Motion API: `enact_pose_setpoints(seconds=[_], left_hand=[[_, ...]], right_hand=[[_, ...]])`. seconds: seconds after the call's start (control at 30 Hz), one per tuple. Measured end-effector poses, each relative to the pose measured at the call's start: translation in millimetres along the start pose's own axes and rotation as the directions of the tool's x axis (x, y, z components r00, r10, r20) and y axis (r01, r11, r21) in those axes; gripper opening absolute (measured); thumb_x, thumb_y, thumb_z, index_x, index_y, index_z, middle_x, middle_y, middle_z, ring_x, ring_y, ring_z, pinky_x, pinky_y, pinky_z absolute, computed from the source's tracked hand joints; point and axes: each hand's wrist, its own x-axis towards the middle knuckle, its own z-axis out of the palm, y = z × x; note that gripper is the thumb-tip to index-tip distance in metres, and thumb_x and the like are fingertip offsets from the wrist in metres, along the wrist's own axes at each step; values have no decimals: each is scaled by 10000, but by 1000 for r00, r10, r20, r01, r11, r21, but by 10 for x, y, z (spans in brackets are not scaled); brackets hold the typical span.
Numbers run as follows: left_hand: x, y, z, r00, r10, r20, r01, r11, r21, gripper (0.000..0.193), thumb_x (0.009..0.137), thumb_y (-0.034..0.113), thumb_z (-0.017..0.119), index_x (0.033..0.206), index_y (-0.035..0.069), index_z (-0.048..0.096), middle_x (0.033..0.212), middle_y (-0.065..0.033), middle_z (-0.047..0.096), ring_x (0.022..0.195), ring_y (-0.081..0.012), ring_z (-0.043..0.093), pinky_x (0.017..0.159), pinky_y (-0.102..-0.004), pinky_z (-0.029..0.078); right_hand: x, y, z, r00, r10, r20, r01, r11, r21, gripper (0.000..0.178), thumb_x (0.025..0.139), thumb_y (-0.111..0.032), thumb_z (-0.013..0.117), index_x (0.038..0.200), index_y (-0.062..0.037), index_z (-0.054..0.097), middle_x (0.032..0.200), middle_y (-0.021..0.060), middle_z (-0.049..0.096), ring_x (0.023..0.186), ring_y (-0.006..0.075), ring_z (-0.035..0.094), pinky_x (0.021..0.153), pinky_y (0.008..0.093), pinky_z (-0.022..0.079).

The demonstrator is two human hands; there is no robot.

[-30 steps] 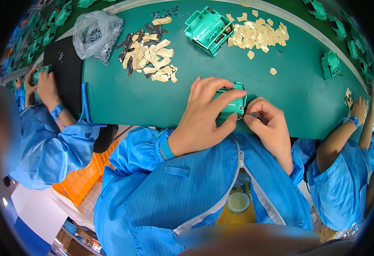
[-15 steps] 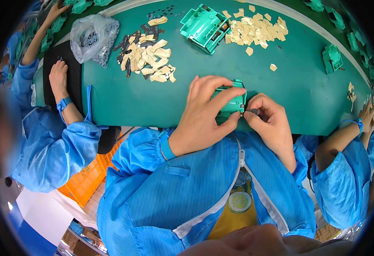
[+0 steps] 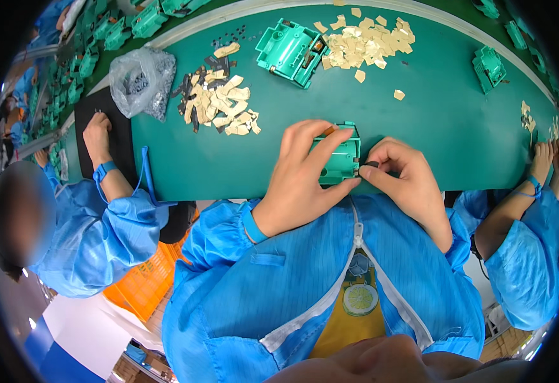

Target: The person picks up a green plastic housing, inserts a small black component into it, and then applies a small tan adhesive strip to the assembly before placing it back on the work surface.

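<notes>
A green plastic housing (image 3: 343,159) lies at the table's near edge, in front of my chest. My left hand (image 3: 298,175) is closed around its left side, with the thumb at the near edge and the fingers over the far part. Just off the housing's right end, my right hand (image 3: 410,179) pinches a small dark piece (image 3: 372,165) between thumb and forefinger, close to the near right corner. Its exact kind is too small to make out. Farther away stands another green housing (image 3: 290,54) with its inside showing.
Cream paper scraps (image 3: 369,45) lie beyond my hands. More scraps mixed with black strips (image 3: 222,105) lie left, near a clear plastic bag (image 3: 142,83) of small parts. A co-worker's hand (image 3: 97,131) rests on a black mat (image 3: 115,115). Another housing (image 3: 489,69) sits right.
The whole view has shifted slightly. My left hand keeps its hold on the housing, and the dark piece in my right hand stays by its corner. A co-worker's raised arm at upper left is gone.
</notes>
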Motion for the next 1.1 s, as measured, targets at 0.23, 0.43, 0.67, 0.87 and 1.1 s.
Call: enact_pose_setpoints(seconds=[0.23,0.43,0.67,0.87,1.1], left_hand=[[-98,-22,-65,999,-22,36,27,986,-167,722,672,109,889,1331,66,595,1330,-166,476,1266,-332,503,1049,-431,452],[-117,-35,-85,996,-11,88,36,957,-288,747,680,81,869,1359,39,561,1344,-175,451,1290,-325,485,1069,-424,431],[-158,-90,-90,992,-23,127,71,918,-391,782,702,86,849,1401,34,502,1380,-170,409,1339,-304,429,1111,-423,384],[-161,-94,-86,991,-25,135,83,894,-440,788,721,127,835,1417,38,477,1368,-160,402,1370,-309,393,1138,-439,345],[-145,-90,-87,993,-10,116,60,897,-439,762,694,77,849,1369,60,495,1330,-172,428,1330,-344,424,1118,-467,368]], right_hand=[[-60,11,45,989,23,144,-77,922,379,130,884,-26,755,915,71,675,1133,88,605,851,113,643,762,247,527],[-106,23,77,982,24,186,-117,852,510,111,893,-18,741,910,73,680,1117,83,611,896,120,661,788,256,530],[-123,10,77,978,-30,206,-96,814,573,110,906,-42,726,913,57,679,947,37,649,877,100,650,763,242,509],[-141,-18,86,981,-32,189,-81,824,561,106,901,-37,725,910,50,666,902,34,652,828,82,633,733,237,502],[-140,-10,126,984,-82,158,-14,850,527,122,900,-50,733,890,41,654,895,35,655,826,77,634,716,239,505]])
